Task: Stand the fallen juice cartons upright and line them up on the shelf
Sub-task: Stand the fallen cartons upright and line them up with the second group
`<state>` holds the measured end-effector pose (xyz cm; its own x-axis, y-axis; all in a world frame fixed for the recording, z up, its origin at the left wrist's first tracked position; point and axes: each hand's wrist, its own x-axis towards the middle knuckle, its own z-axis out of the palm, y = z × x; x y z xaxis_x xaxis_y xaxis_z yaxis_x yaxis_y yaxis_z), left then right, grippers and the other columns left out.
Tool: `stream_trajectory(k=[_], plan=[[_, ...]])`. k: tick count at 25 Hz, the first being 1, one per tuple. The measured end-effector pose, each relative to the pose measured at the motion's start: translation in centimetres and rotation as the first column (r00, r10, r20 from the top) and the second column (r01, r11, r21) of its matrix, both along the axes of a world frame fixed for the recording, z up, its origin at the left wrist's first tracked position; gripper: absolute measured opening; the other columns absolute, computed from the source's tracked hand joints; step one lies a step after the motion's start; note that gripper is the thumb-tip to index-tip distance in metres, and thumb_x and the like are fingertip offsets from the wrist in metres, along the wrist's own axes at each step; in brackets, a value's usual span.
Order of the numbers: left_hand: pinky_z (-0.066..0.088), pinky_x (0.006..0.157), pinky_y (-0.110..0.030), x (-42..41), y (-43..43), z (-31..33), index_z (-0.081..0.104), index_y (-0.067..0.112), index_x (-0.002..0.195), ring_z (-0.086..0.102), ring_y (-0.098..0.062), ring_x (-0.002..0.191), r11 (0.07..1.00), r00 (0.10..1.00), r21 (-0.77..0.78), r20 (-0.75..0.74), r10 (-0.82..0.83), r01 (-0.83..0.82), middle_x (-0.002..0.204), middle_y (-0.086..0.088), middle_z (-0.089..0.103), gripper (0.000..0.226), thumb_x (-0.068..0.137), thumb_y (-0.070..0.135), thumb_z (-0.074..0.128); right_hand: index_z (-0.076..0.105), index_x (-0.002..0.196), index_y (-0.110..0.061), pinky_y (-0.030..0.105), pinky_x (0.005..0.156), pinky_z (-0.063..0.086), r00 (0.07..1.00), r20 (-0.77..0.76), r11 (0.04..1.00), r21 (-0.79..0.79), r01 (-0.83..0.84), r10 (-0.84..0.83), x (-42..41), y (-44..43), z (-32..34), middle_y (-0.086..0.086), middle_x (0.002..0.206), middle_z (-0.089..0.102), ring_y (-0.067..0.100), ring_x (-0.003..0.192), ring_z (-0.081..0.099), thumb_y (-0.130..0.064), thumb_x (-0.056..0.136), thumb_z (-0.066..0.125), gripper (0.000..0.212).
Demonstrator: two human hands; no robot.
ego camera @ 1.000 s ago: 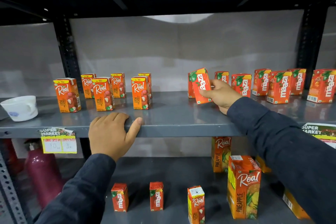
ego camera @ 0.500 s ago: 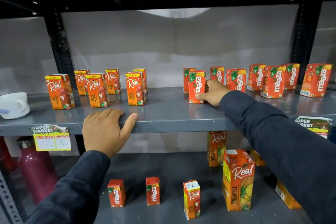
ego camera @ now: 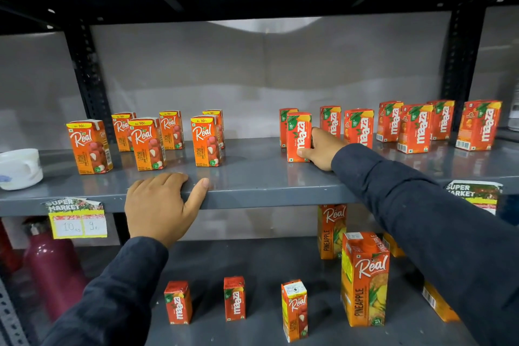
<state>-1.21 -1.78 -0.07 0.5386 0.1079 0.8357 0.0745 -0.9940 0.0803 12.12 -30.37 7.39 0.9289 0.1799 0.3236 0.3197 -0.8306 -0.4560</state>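
My right hand (ego camera: 321,149) grips a small red Maaza carton (ego camera: 298,136) that stands upright on the grey shelf (ego camera: 252,177), just in front of another Maaza carton (ego camera: 283,126). Several more Maaza cartons (ego camera: 414,128) stand upright in a loose row to its right. On the left half of the shelf several orange Real litchi cartons (ego camera: 146,143) stand upright. My left hand (ego camera: 163,205) rests flat on the shelf's front edge, fingers curled over the lip.
A white cup (ego camera: 19,168) sits at the shelf's far left. Price tags (ego camera: 77,218) hang from the front edge. The lower shelf holds small cartons (ego camera: 234,298), tall Real pineapple cartons (ego camera: 365,278) and a maroon bottle (ego camera: 54,272). Black uprights (ego camera: 87,70) frame the bay.
My right hand has brought the tilted Maaza carton down from the air and stood it upright on the shelf, then kept hold of it. The left hand stayed on the edge.
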Motion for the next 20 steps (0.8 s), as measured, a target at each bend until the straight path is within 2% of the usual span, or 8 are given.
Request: stream_trajectory(k=[3, 5, 7, 8, 9, 11, 14, 20], plan=[[0.044, 0.07, -0.038, -0.2, -0.1, 0.1, 0.071, 0.014, 0.081, 0.062, -0.027, 0.066, 1.0, 1.0, 0.0, -0.003, -0.004, 0.004, 0.071, -0.002, 0.068, 0.067, 0.092, 0.064, 0.027, 0.034, 0.132, -0.018, 0.034, 0.078, 0.044, 1.0, -0.008, 0.998, 0.062, -0.01, 0.01, -0.1, 0.0, -0.1, 0.007, 0.129, 0.056, 0.026, 0.109, 0.056, -0.032, 0.082, 0.065, 0.06], [0.044, 0.071, -0.038, -0.2, 0.0, 0.2, 0.071, 0.014, 0.082, 0.062, -0.027, 0.066, 1.0, 1.0, 0.003, -0.011, -0.006, 0.006, 0.072, -0.003, 0.069, 0.067, 0.092, 0.063, 0.028, 0.029, 0.137, -0.019, 0.037, 0.087, 0.048, 0.966, 0.259, 0.96, 0.268, -0.076, 0.004, -0.8, -0.2, 0.0, 0.006, 0.135, 0.05, 0.024, 0.116, 0.052, -0.021, 0.076, 0.068, 0.072], [0.044, 0.07, -0.038, -0.3, -0.1, 0.1, 0.072, 0.013, 0.082, 0.063, -0.028, 0.066, 1.0, 1.0, 0.006, -0.006, -0.01, 0.01, 0.071, -0.003, 0.069, 0.067, 0.093, 0.063, 0.028, 0.034, 0.135, -0.022, 0.036, 0.092, 0.047, 0.773, 0.603, 0.904, 0.417, -0.096, -0.197, -1.6, -1.6, 0.2, 0.006, 0.131, 0.049, 0.022, 0.116, 0.05, -0.015, 0.072, 0.068, 0.072], [0.044, 0.07, -0.038, -0.3, -0.1, 0.1, 0.072, 0.013, 0.082, 0.062, -0.028, 0.066, 1.0, 1.0, 0.006, -0.002, -0.01, 0.01, 0.071, -0.003, 0.068, 0.067, 0.093, 0.063, 0.028, 0.035, 0.133, -0.023, 0.036, 0.093, 0.046, 0.682, 0.663, 0.894, 0.447, -0.027, -0.31, -1.7, -2.8, 0.3, 0.008, 0.13, 0.048, 0.024, 0.116, 0.048, -0.017, 0.07, 0.07, 0.073], [0.043, 0.07, -0.038, -0.2, -0.1, 0.1, 0.072, 0.013, 0.082, 0.062, -0.028, 0.065, 1.0, 1.0, 0.006, -0.004, -0.007, 0.007, 0.07, -0.003, 0.068, 0.067, 0.093, 0.063, 0.029, 0.032, 0.134, -0.023, 0.04, 0.095, 0.045, 0.662, 0.636, 0.883, 0.461, 0.086, -0.396, -1.7, -4.0, 0.3, 0.01, 0.132, 0.045, 0.027, 0.119, 0.046, -0.021, 0.068, 0.074, 0.078], [0.043, 0.069, -0.038, -0.1, -0.1, 0.0, 0.072, 0.013, 0.082, 0.062, -0.028, 0.065, 1.0, 1.0, 0.008, -0.003, -0.001, 0.001, 0.07, -0.004, 0.068, 0.067, 0.093, 0.063, 0.029, 0.021, 0.139, -0.021, 0.044, 0.094, 0.043, 0.808, 0.384, 0.869, 0.399, 0.292, -0.447, -1.5, -6.0, -0.1, 0.011, 0.134, 0.041, 0.031, 0.121, 0.044, -0.028, 0.064, 0.081, 0.096], [0.043, 0.07, -0.039, 0.0, -0.1, -0.2, 0.073, 0.013, 0.084, 0.063, -0.029, 0.067, 1.0, 1.0, 0.01, -0.004, 0.017, -0.017, 0.073, -0.005, 0.07, 0.067, 0.093, 0.063, 0.029, 0.02, 0.136, -0.013, 0.036, 0.078, 0.044, 0.93, 0.031, 0.912, 0.208, 0.353, -0.366, -1.1, -6.7, -0.4, 0.008, 0.12, 0.055, 0.031, 0.107, 0.055, -0.028, 0.065, 0.082, 0.095], [0.042, 0.071, -0.043, 0.0, -0.2, -0.3, 0.074, 0.011, 0.091, 0.066, -0.035, 0.072, 0.999, 0.998, 0.018, -0.043, 0.04, -0.039, 0.077, -0.011, 0.073, 0.065, 0.093, 0.06, 0.031, 0.037, 0.125, -0.007, 0.033, 0.075, 0.041, 0.934, 0.004, 0.921, 0.17, 0.351, -0.357, 0.2, -5.2, 0.2, 0.016, 0.122, 0.057, 0.034, 0.109, 0.056, -0.03, 0.067, 0.081, 0.076]])
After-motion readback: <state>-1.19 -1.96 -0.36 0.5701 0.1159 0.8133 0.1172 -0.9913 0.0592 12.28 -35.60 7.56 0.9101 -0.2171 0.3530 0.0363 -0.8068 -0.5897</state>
